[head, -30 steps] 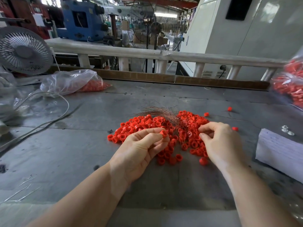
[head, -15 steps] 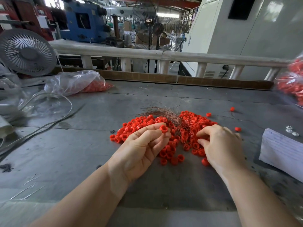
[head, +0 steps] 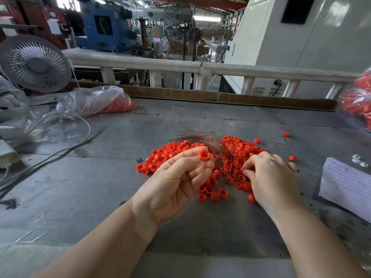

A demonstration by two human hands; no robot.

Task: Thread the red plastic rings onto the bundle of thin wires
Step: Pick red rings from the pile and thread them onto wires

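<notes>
A heap of red plastic rings [head: 236, 149] lies on the grey table [head: 100, 187]. A bundle of thin coppery wires [head: 197, 137] rests on top of the heap and fans out to the left. My left hand [head: 176, 177] is palm up just in front of the heap and pinches one red ring [head: 204, 155] between thumb and fingertips. My right hand [head: 269, 175] lies palm down on the right part of the heap, its curled fingertips among the rings and wire ends. What its fingertips hold is hidden.
A clear bag with red rings [head: 94, 102] lies at the back left beside a small white fan [head: 34, 63] and loose cables [head: 60, 149]. A white stack of paper [head: 345, 183] sits at the right. Another bag of rings [head: 359, 105] hangs at the right edge. Stray rings [head: 286, 134] lie beyond the heap.
My left hand has lifted the pinched ring slightly and turned its opening toward me. My right hand has sunk lower onto the heap, fingers digging among the rings.
</notes>
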